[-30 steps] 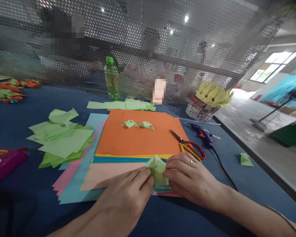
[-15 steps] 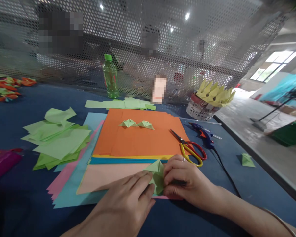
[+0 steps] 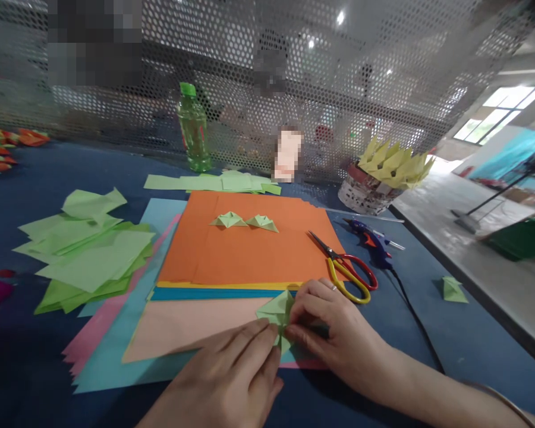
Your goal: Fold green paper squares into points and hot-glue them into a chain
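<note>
A light green folded paper (image 3: 275, 307) lies at the front of the stacked coloured sheets, between my hands. My left hand (image 3: 234, 371) presses its left side down with the fingertips. My right hand (image 3: 339, 327), with a ring on one finger, pinches its right edge between thumb and fingers. The paper's lower part is largely hidden by my fingers. Two small folded green paper pieces (image 3: 229, 220) rest on the orange sheets (image 3: 249, 255). Scissors (image 3: 332, 255) with one red and one yellow handle lie just beyond my right hand.
Loose green paper squares (image 3: 96, 249) are heaped at left. A glue gun (image 3: 370, 239) with a black cord lies right, near another folded green piece (image 3: 453, 289). At the back stand a green bottle (image 3: 193, 134) and a basket (image 3: 361, 193) with yellow folded paper, before a perforated metal panel.
The upright green piece has turned between my hands, and my right fingers have moved left across it, closer to my left fingertips. The view has shifted slightly.
</note>
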Action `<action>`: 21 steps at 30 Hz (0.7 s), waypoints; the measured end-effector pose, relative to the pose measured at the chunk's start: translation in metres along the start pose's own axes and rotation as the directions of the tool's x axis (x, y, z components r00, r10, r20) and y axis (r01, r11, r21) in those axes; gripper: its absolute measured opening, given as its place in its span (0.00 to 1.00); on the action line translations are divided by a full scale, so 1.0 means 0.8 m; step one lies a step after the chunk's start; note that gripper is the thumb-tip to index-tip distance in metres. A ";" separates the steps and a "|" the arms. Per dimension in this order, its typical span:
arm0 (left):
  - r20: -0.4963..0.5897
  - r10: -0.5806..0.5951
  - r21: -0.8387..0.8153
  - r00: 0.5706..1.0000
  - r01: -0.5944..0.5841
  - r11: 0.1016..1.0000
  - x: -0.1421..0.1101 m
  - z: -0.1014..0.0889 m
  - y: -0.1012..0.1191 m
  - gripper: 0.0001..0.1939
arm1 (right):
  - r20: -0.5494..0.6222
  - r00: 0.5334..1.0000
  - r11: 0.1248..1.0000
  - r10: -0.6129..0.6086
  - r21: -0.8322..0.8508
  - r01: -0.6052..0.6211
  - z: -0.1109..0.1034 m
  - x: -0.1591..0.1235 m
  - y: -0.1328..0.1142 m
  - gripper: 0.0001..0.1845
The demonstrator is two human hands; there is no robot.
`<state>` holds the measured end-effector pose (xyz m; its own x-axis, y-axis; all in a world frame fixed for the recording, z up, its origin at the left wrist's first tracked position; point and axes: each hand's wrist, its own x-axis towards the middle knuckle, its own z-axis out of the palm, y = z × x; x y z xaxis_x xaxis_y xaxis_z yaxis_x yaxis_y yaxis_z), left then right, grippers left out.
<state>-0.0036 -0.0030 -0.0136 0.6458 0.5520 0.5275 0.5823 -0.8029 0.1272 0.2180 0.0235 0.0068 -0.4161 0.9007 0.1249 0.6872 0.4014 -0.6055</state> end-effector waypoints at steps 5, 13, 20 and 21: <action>-0.019 0.018 -0.013 1.000 -0.019 1.000 -0.002 0.002 -0.002 0.19 | -0.019 1.000 0.998 -0.011 -0.058 0.010 0.005 -0.001 0.001 0.06; 0.023 0.016 0.014 1.000 -0.016 1.000 -0.007 0.008 -0.002 0.15 | -0.052 0.999 0.994 -0.007 -0.107 0.001 0.010 -0.004 0.000 0.05; -0.015 0.021 0.019 1.000 -0.021 1.000 -0.007 0.010 -0.001 0.14 | -0.080 0.997 0.991 -0.020 -0.131 0.009 0.012 -0.005 -0.003 0.06; -0.035 0.012 0.008 0.999 -0.012 1.000 -0.006 0.010 -0.001 0.14 | -0.079 0.997 0.991 -0.023 -0.134 0.012 0.012 -0.005 -0.004 0.06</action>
<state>-0.0034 -0.0033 -0.0229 0.6352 0.5342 0.5578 0.5787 -0.8075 0.1143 0.2119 0.0173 0.0006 -0.3835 0.9016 0.2001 0.7557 0.4309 -0.4933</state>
